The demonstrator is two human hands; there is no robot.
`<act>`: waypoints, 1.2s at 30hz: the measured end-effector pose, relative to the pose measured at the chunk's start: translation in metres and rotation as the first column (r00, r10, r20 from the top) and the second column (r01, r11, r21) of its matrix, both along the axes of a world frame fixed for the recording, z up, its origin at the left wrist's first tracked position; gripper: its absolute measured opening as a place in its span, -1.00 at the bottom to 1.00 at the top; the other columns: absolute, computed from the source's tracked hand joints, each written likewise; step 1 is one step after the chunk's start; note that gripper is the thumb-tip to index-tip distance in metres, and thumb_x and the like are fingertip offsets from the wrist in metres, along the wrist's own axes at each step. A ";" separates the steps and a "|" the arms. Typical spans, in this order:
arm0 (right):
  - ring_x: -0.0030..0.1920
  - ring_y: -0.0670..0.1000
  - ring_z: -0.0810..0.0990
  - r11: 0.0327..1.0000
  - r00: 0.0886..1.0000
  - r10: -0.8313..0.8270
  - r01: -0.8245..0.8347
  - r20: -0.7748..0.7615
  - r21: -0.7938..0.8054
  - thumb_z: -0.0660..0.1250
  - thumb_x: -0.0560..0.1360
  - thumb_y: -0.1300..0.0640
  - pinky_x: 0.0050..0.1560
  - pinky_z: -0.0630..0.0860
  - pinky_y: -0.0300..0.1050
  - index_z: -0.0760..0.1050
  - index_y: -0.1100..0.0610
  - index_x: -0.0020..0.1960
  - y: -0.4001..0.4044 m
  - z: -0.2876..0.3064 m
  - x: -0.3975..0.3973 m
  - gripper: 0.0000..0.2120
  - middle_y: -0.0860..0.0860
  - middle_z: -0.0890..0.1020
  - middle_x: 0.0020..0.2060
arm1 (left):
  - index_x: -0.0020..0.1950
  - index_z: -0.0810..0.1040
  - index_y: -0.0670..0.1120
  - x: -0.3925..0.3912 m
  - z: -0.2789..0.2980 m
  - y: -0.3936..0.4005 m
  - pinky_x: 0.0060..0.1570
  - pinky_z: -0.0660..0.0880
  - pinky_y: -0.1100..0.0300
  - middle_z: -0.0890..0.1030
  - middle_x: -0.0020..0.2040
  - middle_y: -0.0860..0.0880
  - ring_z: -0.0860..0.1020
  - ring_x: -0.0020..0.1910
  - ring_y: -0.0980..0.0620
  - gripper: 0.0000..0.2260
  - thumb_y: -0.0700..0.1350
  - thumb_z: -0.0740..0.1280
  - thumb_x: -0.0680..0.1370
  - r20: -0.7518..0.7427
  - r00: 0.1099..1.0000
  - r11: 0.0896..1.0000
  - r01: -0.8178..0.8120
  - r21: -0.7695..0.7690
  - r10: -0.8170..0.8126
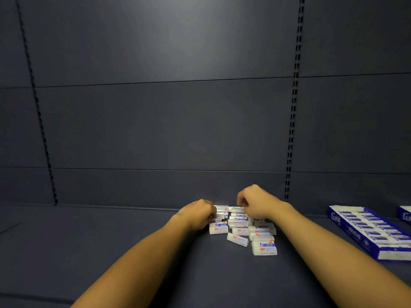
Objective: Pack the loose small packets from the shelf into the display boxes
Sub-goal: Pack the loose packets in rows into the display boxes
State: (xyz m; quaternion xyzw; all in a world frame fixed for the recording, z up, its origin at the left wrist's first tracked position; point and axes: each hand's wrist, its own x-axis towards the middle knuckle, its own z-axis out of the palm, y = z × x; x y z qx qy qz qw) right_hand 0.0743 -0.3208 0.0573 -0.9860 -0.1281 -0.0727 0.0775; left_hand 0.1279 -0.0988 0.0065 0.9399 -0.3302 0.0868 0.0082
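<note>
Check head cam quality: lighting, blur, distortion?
Head view: dim, with a soft bright patch high on the back panel; uprights bow from wide-angle distortion; both hands, left hand and right hand, are slightly motion-blurred over the packets; print on the display box is soft.

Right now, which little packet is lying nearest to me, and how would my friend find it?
Start at the blue display box on the right of the dark shelf, then look left to the heap of loose white packets between the two hands. The nearest packet is at the heap's front right corner, the lowest one in view.
</note>
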 end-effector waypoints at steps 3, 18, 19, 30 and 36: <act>-0.01 0.04 0.61 1.000 1.000 0.004 -0.004 -0.002 0.001 0.27 0.48 0.38 0.04 0.64 -0.02 0.62 0.11 0.12 0.012 -0.003 0.001 -0.69 0.03 0.61 0.00 | 0.20 0.61 -0.12 0.002 -0.002 0.007 0.11 0.55 0.00 0.57 0.18 -0.08 0.55 0.09 -0.08 -0.80 -0.20 0.32 0.59 0.009 1.000 1.000 0.011 -0.003 -0.011; -0.08 0.03 0.60 0.995 0.998 0.057 -0.059 -0.031 -0.079 0.37 0.49 0.30 -0.12 0.53 -0.12 0.63 0.06 -0.02 0.057 -0.017 0.009 -0.82 -0.03 0.56 -0.08 | 0.07 0.65 -0.13 -0.004 0.009 0.047 -0.09 0.55 0.04 0.57 0.08 -0.11 0.57 -0.02 -0.16 -0.82 -0.17 0.37 0.50 0.052 0.998 0.990 0.011 0.140 -0.018; -0.07 0.04 0.61 0.994 0.997 0.058 -0.061 -0.041 -0.086 0.39 0.48 0.31 -0.11 0.56 -0.10 0.63 0.06 -0.03 0.060 -0.019 0.010 -0.82 -0.02 0.58 -0.07 | 0.07 0.64 -0.13 -0.005 0.010 0.052 -0.11 0.54 0.05 0.56 0.08 -0.11 0.56 -0.03 -0.16 -0.81 -0.16 0.38 0.48 0.064 0.998 0.989 0.003 0.147 -0.013; -0.07 0.07 0.63 0.976 0.988 0.052 -0.081 -0.146 -0.200 0.36 0.43 0.33 -0.10 0.58 -0.06 0.60 0.07 -0.08 0.081 -0.023 0.022 -0.81 -0.01 0.59 -0.11 | 0.09 0.58 -0.09 -0.011 0.014 0.108 -0.21 0.42 0.13 0.53 0.10 -0.05 0.54 -0.06 -0.10 -0.73 -0.09 0.42 0.42 0.074 0.995 0.996 -0.070 0.050 0.066; -0.19 -0.05 0.53 0.967 0.976 0.020 -0.074 -0.218 -0.242 0.27 0.42 0.39 -0.29 0.42 -0.26 0.59 0.05 -0.05 0.087 -0.018 0.020 -0.71 -0.04 0.58 -0.09 | 0.08 0.55 -0.09 -0.014 0.009 0.125 -0.19 0.41 0.15 0.53 0.08 -0.06 0.53 -0.05 -0.09 -0.72 -0.06 0.43 0.41 0.060 0.994 0.996 -0.087 0.005 0.086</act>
